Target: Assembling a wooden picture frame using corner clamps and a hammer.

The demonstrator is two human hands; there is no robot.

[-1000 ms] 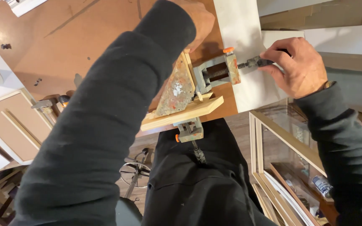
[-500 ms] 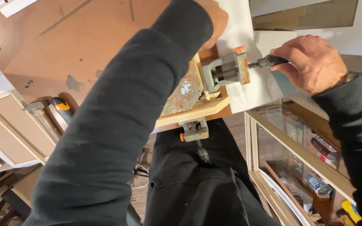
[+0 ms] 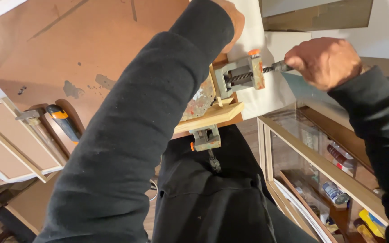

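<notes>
**Corner clamp at the bench edge**

A brown bench [image 3: 113, 40] fills the upper left, its top scuffed, with pale patches and dark specks. A corner clamp [image 3: 237, 76] sits at its near edge, gripping a wood strip [image 3: 210, 118] that lies along that edge. A white panel [image 3: 257, 85] stands just behind the clamp. A second screw [image 3: 207, 141] of the clamp hangs below the edge, its handle pointing down at the person's dark clothing.

The right hand [image 3: 325, 60] is closed around the clamp's side handle [image 3: 279, 67], at the end of the threaded rod. The left hand [image 3: 232, 18] rests past the clamp against the white panel; the black sleeve [image 3: 149, 126] covers most of it, so I cannot tell whether it is spread or curled, or what it holds.

Near the left edge of the bench lies a knife [image 3: 64, 121] with an orange and dark handle, beside a framed panel [image 3: 14, 139]. To the right stands a shelf unit [image 3: 320, 157] holding bottles and tubes, blurred and cut off by the frame's edge.
</notes>
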